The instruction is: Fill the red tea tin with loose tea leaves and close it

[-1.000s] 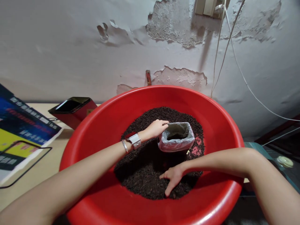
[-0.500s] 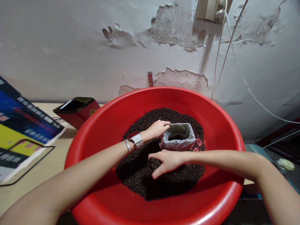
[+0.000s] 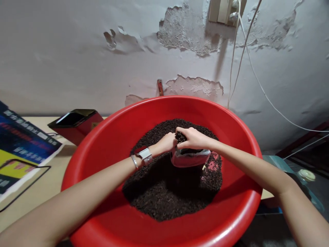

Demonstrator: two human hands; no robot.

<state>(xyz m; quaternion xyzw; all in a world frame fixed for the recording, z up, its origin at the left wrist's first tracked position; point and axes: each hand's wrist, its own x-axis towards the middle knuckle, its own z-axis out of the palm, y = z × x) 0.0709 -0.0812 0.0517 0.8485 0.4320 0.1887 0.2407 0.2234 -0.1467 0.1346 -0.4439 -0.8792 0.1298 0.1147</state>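
A wide red plastic basin [image 3: 239, 137] holds a heap of dark loose tea leaves [image 3: 164, 206]. In it stands a small plastic bag [image 3: 189, 160] with its mouth spread open and dark contents inside. My left hand [image 3: 167, 141], wearing a watch and a bracelet at the wrist, grips the bag's left edge. Over the bag's mouth, my right hand [image 3: 196, 138] is curled round a clump of tea leaves [image 3: 180, 138]. Part of the bag's opening is hidden behind the right hand.
A dark red and black tin [image 3: 79, 127] stands left of the basin on a pale table [image 3: 59, 171]. Printed sheets [image 3: 23, 151] and a black wire frame [image 3: 33, 185] lie further left. Behind is a peeling wall with hanging cables [image 3: 244, 51] and a socket box [image 3: 222, 12].
My right hand has risen from the heap to the bag's mouth with tea leaves in it. My left hand stays at the bag. The view has shifted slightly right.
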